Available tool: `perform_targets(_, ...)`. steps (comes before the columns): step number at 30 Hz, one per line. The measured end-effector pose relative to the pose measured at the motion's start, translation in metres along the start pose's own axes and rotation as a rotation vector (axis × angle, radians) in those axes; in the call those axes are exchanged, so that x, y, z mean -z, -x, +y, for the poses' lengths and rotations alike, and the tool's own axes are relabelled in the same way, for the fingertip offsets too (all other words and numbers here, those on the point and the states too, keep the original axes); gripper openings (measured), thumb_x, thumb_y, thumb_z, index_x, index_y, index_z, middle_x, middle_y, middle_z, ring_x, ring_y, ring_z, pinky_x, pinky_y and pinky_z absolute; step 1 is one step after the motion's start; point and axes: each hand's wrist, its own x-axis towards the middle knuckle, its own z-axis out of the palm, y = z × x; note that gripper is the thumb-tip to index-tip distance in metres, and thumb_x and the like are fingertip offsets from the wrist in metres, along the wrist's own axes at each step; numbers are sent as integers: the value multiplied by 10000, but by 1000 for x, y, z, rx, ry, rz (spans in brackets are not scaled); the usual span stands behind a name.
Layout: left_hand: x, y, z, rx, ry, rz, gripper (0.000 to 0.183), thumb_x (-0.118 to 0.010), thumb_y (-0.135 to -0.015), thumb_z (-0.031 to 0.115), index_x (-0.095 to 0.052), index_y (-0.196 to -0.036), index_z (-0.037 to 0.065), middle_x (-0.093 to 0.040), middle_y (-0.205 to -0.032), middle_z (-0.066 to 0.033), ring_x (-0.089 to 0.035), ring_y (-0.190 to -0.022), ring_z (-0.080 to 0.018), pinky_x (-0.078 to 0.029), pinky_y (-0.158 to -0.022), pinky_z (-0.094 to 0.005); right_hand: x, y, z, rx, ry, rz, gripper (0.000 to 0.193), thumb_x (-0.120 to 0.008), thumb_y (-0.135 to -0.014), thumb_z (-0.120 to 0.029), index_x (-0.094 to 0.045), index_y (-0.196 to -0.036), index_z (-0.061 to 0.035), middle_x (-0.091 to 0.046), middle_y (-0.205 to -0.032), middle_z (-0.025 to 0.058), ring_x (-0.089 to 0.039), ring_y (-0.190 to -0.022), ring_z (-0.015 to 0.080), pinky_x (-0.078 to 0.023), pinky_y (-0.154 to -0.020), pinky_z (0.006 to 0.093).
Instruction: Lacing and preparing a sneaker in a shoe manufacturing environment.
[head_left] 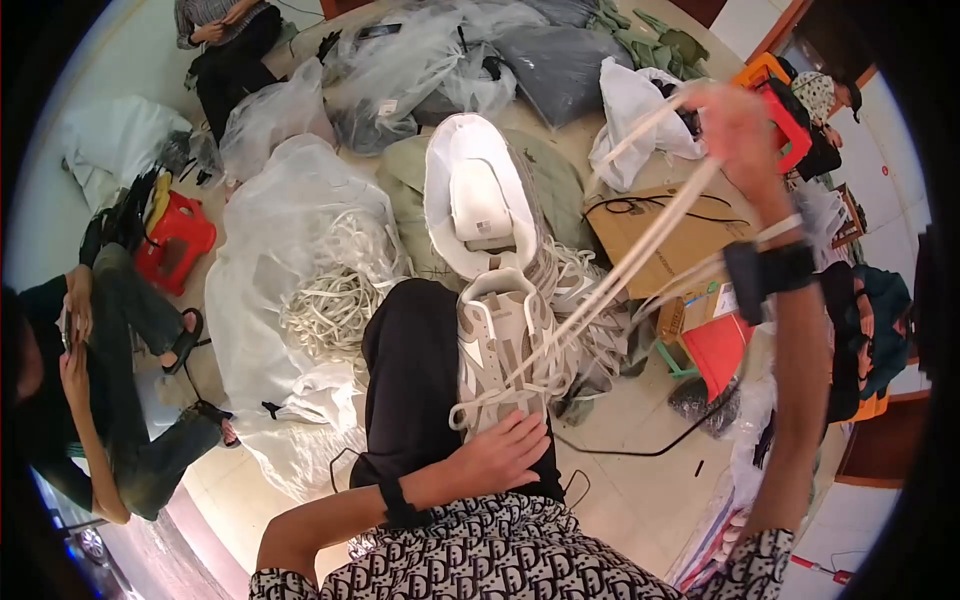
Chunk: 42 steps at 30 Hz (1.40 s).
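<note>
A beige and white sneaker [500,345] lies on my black-trousered leg. Its white-lined opening faces away from me and its toe points toward me. My left hand [502,452] is closed over the toe end, its fingers pressed together beside a loose loop of lace. My right hand [735,130], smeared by motion, is raised far out to the right, closed on a pale shoelace [640,255]. The lace runs in strands from the sneaker's eyelets up to that hand. How the right fingers grip it is blurred.
Left of my leg, a pile of pale laces [335,310] lies on clear plastic. More beige sneakers [600,320] sit to the right, near a cardboard box [665,240]. Plastic bags [440,60] fill the far side. Red stools [178,240] and seated people [105,370] are around me.
</note>
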Motion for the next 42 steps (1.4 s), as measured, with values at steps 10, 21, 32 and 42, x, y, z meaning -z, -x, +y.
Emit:
perform_targets(10,6,4,-3,-28,3,-19,465,-617,-752,319,-513,-1086,11,-500,-1135,-139,-419,-1142,-266,-311,-987,-399,146,30,-16,-893,-310,441,277,-501,-882,-264,-565,-887,6,-252,-497,-89,-199,-378,5,-158,-342,177)
perform_targets(21,32,4,-23,615,96,354,177,-654,-688,48,-557,-833,18,-548,-815,-116,-550,-746,-279,-466,-636,-337,103,45,-52,-930,-366,325,207,-503,-872,-208,-579,-883,-16,-270,-482,-80,-209,-364,5,-155,-342,177)
perform_targets(32,29,-8,-32,905,505,476,52,-578,-772,34,-556,-775,-14,-598,-697,-65,-581,-633,-94,-474,-579,-229,71,63,-67,-821,-295,149,156,-565,-800,-177,-614,-761,-33,-375,-475,-62,-276,-372,4,-171,-368,191)
perform_targets(42,20,-6,-30,902,1937,670,328,-520,-841,82,-419,-1145,7,-493,-720,-32,-482,-578,-113,-401,-523,-240,60,83,-52,-424,-46,3,132,-577,-768,-143,-634,-791,-26,-388,-509,-63,-274,-401,-5,-161,-380,186)
